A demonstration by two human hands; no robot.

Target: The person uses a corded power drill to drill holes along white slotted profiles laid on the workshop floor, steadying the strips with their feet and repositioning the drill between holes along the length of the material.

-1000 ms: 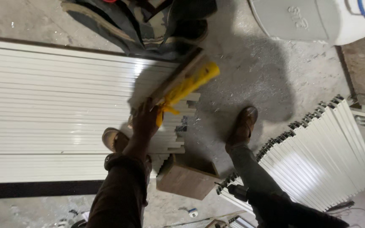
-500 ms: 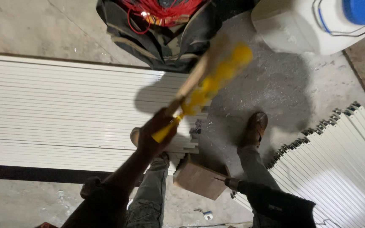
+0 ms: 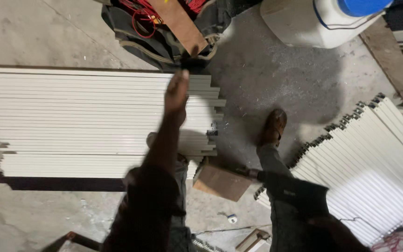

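Left hand [image 3: 177, 91] is stretched forward over the stack of white slats [image 3: 94, 121], fingers straight and loose, gripping nothing; its tip is near the end of a brown wooden board [image 3: 179, 24] lying across the dark tool bag [image 3: 136, 32]. Right hand is out of view. 1 white drum [image 3: 313, 23] with blue lid stands top right.
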